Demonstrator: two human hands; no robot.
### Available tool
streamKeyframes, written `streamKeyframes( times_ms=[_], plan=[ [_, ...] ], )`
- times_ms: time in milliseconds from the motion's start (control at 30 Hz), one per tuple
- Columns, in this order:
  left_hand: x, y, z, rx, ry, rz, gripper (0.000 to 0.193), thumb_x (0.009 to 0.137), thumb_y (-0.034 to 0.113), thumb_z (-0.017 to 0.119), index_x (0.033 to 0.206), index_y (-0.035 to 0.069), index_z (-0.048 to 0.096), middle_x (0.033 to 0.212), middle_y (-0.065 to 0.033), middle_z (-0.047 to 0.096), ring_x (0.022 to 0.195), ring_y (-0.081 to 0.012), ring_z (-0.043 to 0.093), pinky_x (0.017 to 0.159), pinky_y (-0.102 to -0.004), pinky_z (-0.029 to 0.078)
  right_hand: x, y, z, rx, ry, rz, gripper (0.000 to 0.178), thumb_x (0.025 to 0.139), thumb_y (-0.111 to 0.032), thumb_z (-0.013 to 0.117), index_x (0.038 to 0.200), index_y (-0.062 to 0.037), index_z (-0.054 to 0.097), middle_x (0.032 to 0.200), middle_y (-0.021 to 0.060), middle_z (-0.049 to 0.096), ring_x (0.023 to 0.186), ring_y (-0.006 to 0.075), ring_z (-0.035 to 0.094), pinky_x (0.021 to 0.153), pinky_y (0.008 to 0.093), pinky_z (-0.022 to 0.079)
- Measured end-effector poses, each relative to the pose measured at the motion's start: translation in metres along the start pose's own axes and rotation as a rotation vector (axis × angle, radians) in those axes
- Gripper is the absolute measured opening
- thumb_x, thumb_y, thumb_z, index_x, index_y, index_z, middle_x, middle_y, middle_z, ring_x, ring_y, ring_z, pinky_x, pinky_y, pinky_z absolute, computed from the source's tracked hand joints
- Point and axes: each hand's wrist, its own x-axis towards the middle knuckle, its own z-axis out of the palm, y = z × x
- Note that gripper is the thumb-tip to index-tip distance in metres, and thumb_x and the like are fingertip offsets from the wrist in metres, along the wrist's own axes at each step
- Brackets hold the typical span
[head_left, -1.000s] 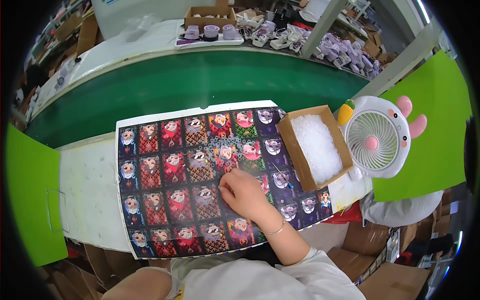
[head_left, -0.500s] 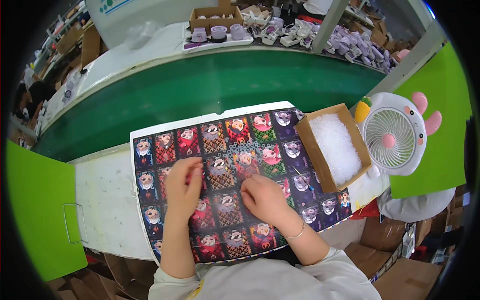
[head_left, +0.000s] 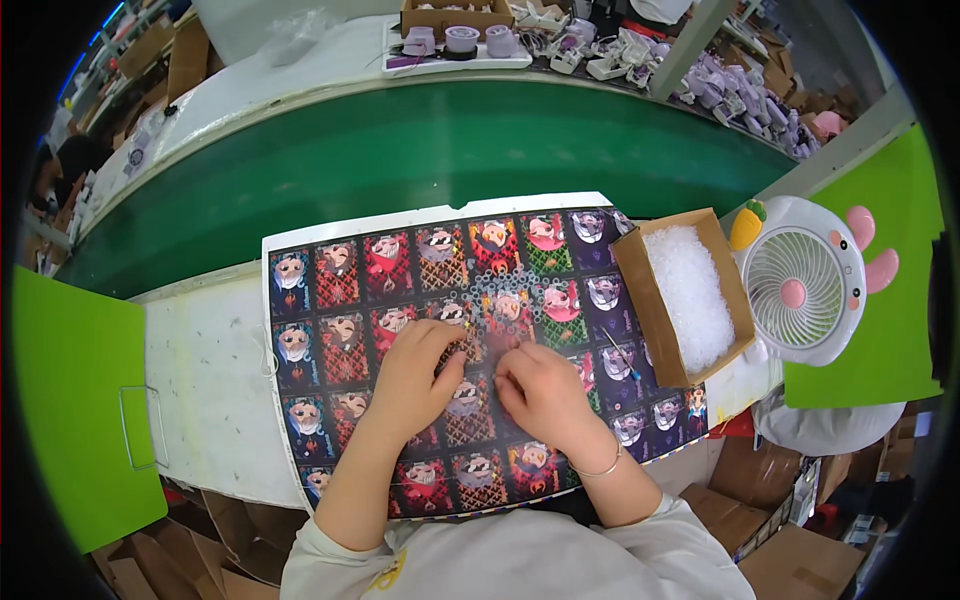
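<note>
Rightward goes the left hand [head_left: 415, 368], now near the right hand [head_left: 545, 392] — both over a printed sheet [head_left: 476, 438] of cartoon portraits. White fan [head_left: 802, 290] to the right, then a cardboard box [head_left: 643, 315] of clear bits [head_left: 690, 295]. Left thumb stands apart; right fingertips meet — on what, I can't tell. Small clear rings [head_left: 510, 290] lie scattered just beyond the fingers.

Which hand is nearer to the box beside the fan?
Right. The right hand is left of the box and lower in view; the left hand is farther left, over the printed sheet.
</note>
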Motion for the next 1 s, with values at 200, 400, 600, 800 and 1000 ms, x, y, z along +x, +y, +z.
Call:
streamKeyframes(
  times_ms=[200,400,600,800,1000],
  plan=[
    [-0.0009,0.0004,-0.001,0.055,-0.016,0.062,0.023,0.084,0.009,0.066,0.105,0.002,0.065,0.103,-0.0142,0.062,0.097,-0.0345,0.058,0.085,-0.0437,0.048,-0.0003,-0.003,0.0002,0.031,-0.055,0.058,0.011,0.078,-0.005,0.068,0.083,-0.0047,0.058,0.079,0.013,0.055,0.077,0.034,0.059,0.067,0.044,0.049],
    [0.0007,0.0053,-0.0047,0.039,-0.067,0.039,0.023,0.084,0.008,0.066,0.106,0.001,0.064,0.106,-0.015,0.061,0.103,-0.0347,0.058,0.09,-0.0423,0.047,0.0005,-0.0019,-0.0001,0.012,-0.023,0.065,0.011,0.078,-0.004,0.07,0.082,-0.0058,0.06,0.075,0.0099,0.055,0.07,0.0297,0.059,0.062,0.0406,0.048],
    [-0.0017,0.0028,-0.0045,0.054,-0.084,0.037,0.024,0.084,0.008,0.066,0.106,0.002,0.064,0.107,-0.0145,0.06,0.103,-0.0343,0.057,0.09,-0.0419,0.046,-0.0002,-0.0049,-0.0004,0.008,-0.061,0.096,0.012,0.077,-0.004,0.069,0.084,-0.0055,0.059,0.079,0.0124,0.056,0.078,0.0334,0.06,0.067,0.0438,0.05],
    [-0.002,0.0006,-0.0006,0.055,-0.067,0.062,0.023,0.083,0.01,0.068,0.105,0.004,0.065,0.103,-0.0133,0.06,0.097,-0.0337,0.057,0.086,-0.0431,0.047,-0.0029,-0.0004,0.0033,-0.01,-0.004,0.057,0.012,0.078,-0.004,0.07,0.086,-0.0064,0.061,0.075,0.0096,0.056,0.071,0.0289,0.06,0.062,0.0398,0.048],
    [0.002,-0.0008,-0.0013,0.049,-0.051,0.091,0.023,0.084,0.011,0.067,0.105,0.004,0.065,0.102,-0.0134,0.06,0.097,-0.0335,0.057,0.086,-0.043,0.047,-0.0003,-0.0012,-0.0001,-0.002,0.006,0.055,0.013,0.077,-0.003,0.07,0.087,-0.006,0.062,0.075,0.0095,0.056,0.07,0.0287,0.06,0.062,0.0395,0.049]
  ],
)
